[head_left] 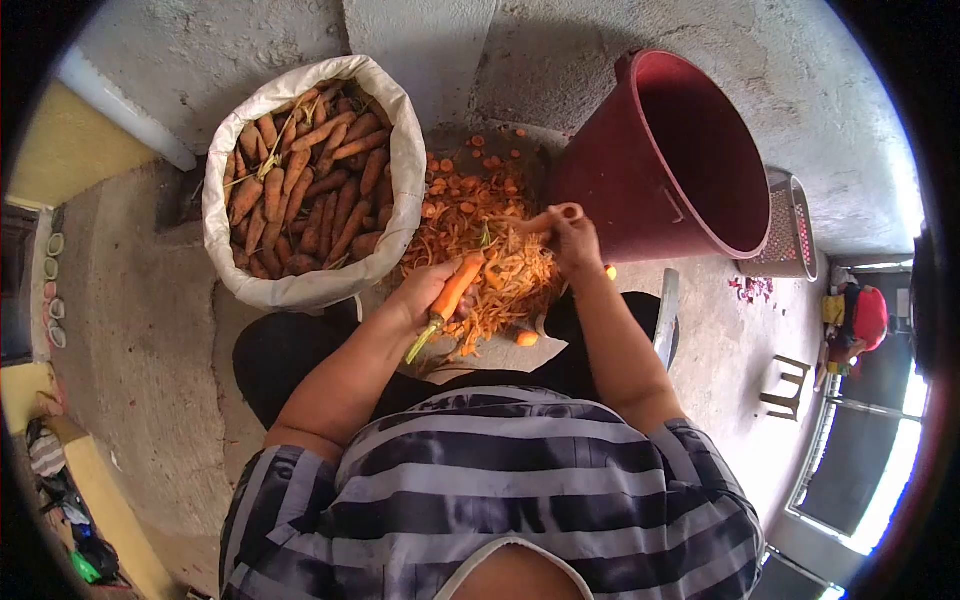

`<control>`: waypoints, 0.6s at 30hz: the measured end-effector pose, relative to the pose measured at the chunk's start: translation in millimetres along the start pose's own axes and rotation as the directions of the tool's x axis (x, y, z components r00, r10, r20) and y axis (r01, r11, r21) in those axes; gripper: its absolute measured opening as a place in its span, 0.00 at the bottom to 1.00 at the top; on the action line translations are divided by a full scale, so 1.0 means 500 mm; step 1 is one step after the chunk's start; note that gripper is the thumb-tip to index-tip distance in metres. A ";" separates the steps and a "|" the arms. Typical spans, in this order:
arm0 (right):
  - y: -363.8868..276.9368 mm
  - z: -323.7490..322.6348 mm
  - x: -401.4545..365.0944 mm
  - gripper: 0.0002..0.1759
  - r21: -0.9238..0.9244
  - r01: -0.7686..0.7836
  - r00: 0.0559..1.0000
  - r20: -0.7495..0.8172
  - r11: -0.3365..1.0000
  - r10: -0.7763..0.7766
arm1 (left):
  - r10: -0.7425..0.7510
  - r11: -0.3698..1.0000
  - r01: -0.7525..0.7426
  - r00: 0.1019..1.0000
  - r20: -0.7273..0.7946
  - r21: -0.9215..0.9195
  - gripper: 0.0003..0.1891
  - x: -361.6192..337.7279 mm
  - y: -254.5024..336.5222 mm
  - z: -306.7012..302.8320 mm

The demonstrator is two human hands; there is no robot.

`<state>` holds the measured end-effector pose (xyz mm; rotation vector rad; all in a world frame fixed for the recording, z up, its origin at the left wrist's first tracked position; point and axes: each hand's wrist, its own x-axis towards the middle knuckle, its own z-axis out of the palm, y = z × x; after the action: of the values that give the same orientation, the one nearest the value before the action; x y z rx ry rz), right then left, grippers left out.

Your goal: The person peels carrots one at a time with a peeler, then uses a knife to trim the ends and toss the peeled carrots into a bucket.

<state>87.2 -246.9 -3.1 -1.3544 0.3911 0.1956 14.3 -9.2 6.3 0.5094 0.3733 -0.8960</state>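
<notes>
My left hand (430, 292) is closed around a bright orange peeled carrot (461, 283). Its green stem end points down toward my lap, and its other end reaches over the heap of peelings. My right hand (577, 245) is closed on a brownish-orange tool (548, 218) that looks like a peeler; blur hides its blade. The two hands are apart, with the tool off the carrot. Beneath them lies a loose heap of carrot peelings (505, 285), with round cut carrot ends (478, 141) scattered at its far side.
An open white sack (222, 262) full of unpeeled carrots (310, 185) stands at left. To the right, a large dark-red bucket (610, 165) leans toward me, with a perforated basket (795, 225) behind it. A concrete wall (420, 60) rises beyond. A small stool (787, 388) stands farther right.
</notes>
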 end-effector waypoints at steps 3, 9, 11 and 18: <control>-0.017 -0.049 0.005 0.04 0.088 -0.001 0.981 -0.194 0.996 0.018 | 0.000 1.000 0.000 1.000 -0.026 -0.009 0.19 0.007 0.004 -0.006; -0.042 0.087 -0.147 0.10 0.262 -0.206 0.923 0.372 0.943 0.098 | 0.099 0.960 -0.049 0.980 -0.171 0.277 0.20 -0.022 0.013 0.046; -0.015 0.093 -0.141 0.10 0.232 -0.279 0.817 0.567 0.932 0.104 | 0.109 0.945 -0.070 0.988 -0.108 0.318 0.20 -0.023 0.012 0.045; -0.014 -0.039 0.017 0.08 0.172 -0.053 0.998 -0.010 0.984 0.055 | -0.148 0.989 0.145 0.973 0.175 0.029 0.19 0.004 0.004 -0.004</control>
<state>94.2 -268.2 -3.1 -1.1768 0.4477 0.1921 16.9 -8.1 4.1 0.4171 0.2441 -1.0798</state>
